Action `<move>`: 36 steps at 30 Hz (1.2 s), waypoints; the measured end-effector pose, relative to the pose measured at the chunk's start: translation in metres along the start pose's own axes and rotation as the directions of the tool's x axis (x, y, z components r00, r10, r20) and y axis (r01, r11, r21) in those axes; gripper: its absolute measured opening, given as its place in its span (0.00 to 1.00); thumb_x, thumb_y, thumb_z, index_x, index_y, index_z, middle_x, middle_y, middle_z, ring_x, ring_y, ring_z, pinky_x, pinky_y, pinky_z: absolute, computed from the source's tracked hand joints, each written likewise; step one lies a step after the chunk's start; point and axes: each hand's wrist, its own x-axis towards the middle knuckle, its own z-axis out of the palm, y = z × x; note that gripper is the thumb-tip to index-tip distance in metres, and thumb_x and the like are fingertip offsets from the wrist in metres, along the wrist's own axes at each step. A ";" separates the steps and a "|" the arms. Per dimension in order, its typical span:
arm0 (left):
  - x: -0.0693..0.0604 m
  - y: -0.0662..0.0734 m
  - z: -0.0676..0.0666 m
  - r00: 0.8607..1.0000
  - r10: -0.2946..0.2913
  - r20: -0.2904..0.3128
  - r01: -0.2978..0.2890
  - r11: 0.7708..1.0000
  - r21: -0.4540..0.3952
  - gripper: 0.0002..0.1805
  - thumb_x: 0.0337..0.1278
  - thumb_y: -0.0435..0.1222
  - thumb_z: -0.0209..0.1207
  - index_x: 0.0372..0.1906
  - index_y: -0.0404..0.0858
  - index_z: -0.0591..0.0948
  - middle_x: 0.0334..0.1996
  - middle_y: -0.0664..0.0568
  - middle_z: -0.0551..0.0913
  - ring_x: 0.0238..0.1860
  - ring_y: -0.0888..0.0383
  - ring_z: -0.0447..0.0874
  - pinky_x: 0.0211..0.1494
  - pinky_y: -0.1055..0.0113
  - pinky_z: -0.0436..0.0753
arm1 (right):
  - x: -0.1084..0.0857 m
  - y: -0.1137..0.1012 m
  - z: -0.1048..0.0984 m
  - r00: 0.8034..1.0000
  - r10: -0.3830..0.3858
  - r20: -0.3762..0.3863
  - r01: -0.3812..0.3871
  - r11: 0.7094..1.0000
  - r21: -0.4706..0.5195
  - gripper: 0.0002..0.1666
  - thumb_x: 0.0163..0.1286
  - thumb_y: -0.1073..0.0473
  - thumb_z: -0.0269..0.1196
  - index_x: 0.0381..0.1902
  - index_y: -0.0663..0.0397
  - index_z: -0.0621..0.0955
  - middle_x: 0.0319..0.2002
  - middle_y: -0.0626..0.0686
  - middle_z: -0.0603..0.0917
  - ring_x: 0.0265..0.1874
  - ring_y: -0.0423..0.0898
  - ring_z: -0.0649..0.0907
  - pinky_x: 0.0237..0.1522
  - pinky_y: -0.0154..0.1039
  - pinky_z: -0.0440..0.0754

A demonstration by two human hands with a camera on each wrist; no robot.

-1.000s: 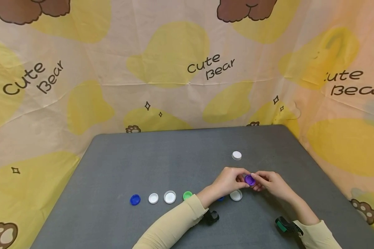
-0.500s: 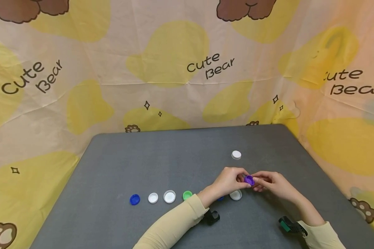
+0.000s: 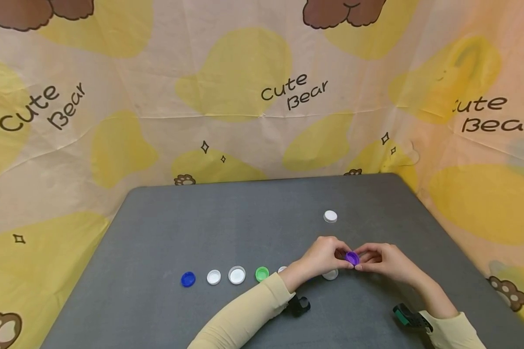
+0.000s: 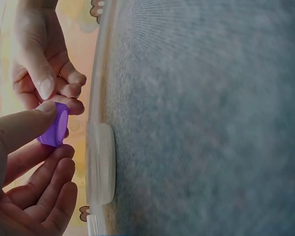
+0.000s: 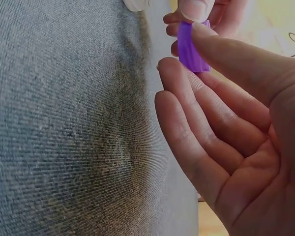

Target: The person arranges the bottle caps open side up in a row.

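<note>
A purple bottle cap (image 3: pixel 352 258) is held just above the dark grey table, its hollow side facing the head camera. My left hand (image 3: pixel 323 255) pinches it from the left between thumb and index finger. From the other side my right hand (image 3: pixel 386 261) has thumb and fingertips on the cap's edge; in the right wrist view that thumb lies on the purple cap (image 5: pixel 192 49) and a finger passes beneath it. Near my left hand a white cap (image 3: pixel 330 276) lies partly covered, and another white cap (image 3: pixel 281 269) shows only its edge behind the left wrist.
Left along the row lie a blue cap (image 3: pixel 188 279), a small white cap (image 3: pixel 214 277), a larger white cap (image 3: pixel 237 275) and a green cap (image 3: pixel 262 274). Farther back sits a single white cap (image 3: pixel 330 216). Printed cloth (image 3: pixel 231 77) hangs behind the grey table (image 3: pixel 201 218).
Both hands have shifted slightly toward the near side with the purple cap. The right thumb and fingers have changed position on its edge. A blue cap seen beneath the left hand is now hidden.
</note>
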 end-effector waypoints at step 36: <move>0.005 0.002 0.011 0.984 -0.025 0.175 0.003 0.992 0.126 0.15 0.42 0.45 0.73 0.40 0.49 0.88 0.25 0.66 0.83 0.26 0.75 0.72 0.30 0.84 0.67 | -0.002 0.010 0.006 0.997 -0.041 0.067 0.046 0.997 -0.069 0.16 0.55 0.51 0.71 0.36 0.55 0.81 0.27 0.43 0.85 0.27 0.33 0.83 0.29 0.30 0.80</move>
